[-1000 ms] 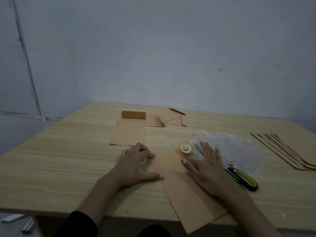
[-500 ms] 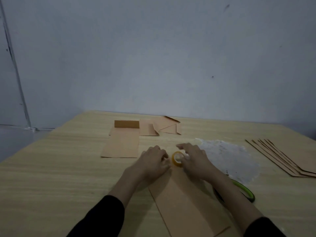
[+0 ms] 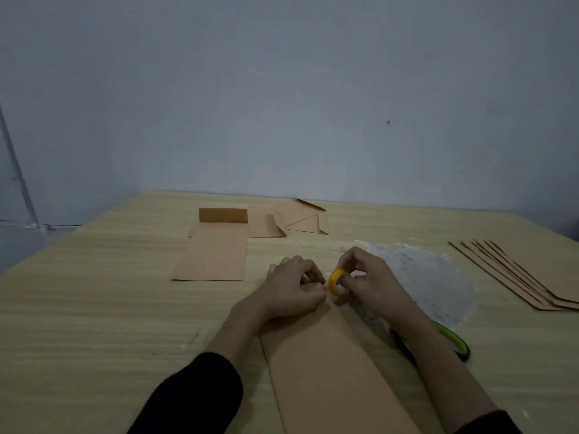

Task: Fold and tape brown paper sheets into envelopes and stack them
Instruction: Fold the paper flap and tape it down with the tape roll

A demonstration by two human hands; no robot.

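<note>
A second ago both hands lay flat on the paper and the tape roll [image 3: 336, 281] sat on the counter [image 3: 94, 308]; now the roll is lifted on edge between them. Nearest the person, the folded brown sheet [image 3: 329, 371] runs lengthwise from the counter's near edge up under both wrists, lying flat and not pressed down by either palm. Over its far end the right hand [image 3: 372, 286] grips the yellow roll with curled fingers, while the left hand [image 3: 294, 289] has its fingertips bunched and pinching at the roll's rim; whether a loose end is already caught is too small to tell. This looks like the taping step: the fold is made and a strip is being started. The next move calls for finding the end, drawing out a short length while the right hand steadies the roll, then cutting it, probably with the green-handled scissors [image 3: 454, 339] lying just beside the right forearm. Beyond the right hand lies a crumpled plastic film [image 3: 423, 277]. Beyond the left hand rests a finished envelope [image 3: 216, 252] with its flap standing up. Well off to the right is the stack of brown sheets [image 3: 517, 277], and farthest out, some folded pieces [image 3: 300, 220].
</note>
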